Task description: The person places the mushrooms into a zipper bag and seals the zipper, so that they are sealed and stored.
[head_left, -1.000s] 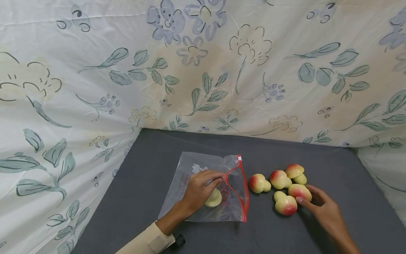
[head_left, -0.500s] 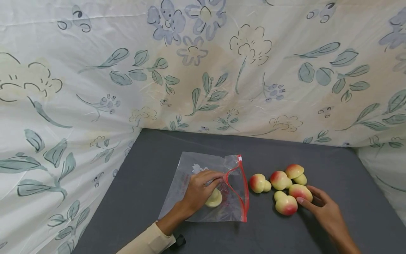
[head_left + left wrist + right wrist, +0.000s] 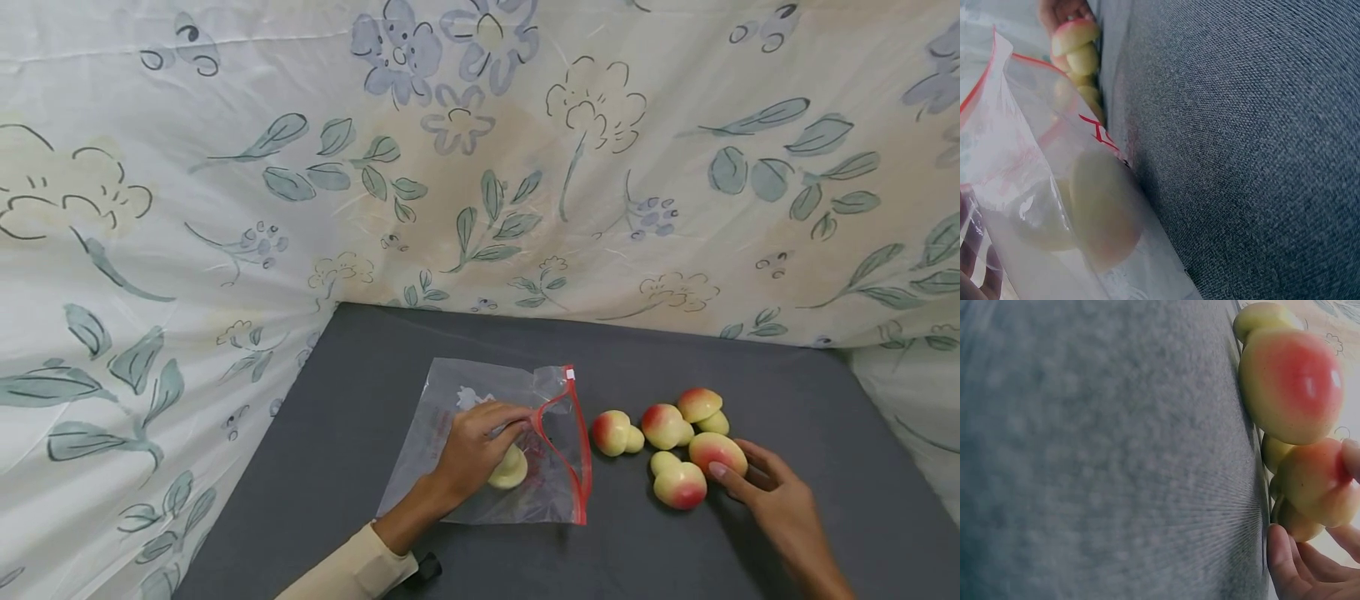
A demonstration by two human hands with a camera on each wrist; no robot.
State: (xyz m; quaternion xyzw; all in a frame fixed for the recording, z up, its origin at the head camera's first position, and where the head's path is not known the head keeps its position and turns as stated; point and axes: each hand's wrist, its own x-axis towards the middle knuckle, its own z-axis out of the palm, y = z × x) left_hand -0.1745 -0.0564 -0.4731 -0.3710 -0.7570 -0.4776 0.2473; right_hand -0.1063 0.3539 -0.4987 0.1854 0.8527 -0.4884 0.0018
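My left hand (image 3: 472, 446) pinches the red-edged mouth of a clear zip bag (image 3: 579, 450), which gapes toward the right. Inside the bag lies one pale toy mushroom (image 3: 510, 469), seen blurred through the plastic as a mushroom (image 3: 1104, 212) in the left wrist view. At the right, my right hand (image 3: 783, 504) holds a red-and-yellow toy mushroom (image 3: 717, 452) by its cap, thumb on the near side and fingers behind. In the right wrist view the fingertips (image 3: 1280, 547) are low beside the held mushroom (image 3: 1319, 478), close to the tabletop.
Several more toy mushrooms lie between bag and right hand: one mushroom (image 3: 615, 433) nearest the bag, a mushroom (image 3: 663, 425) in the middle, one (image 3: 699, 406) behind, one (image 3: 681, 485) in front. A dark grey table (image 3: 360, 350) meets floral cloth (image 3: 480, 192) behind and at the sides.
My right hand and the mushroom it holds have shifted slightly to the right, a little away from the other mushrooms. The left hand keeps its hold on the bag.
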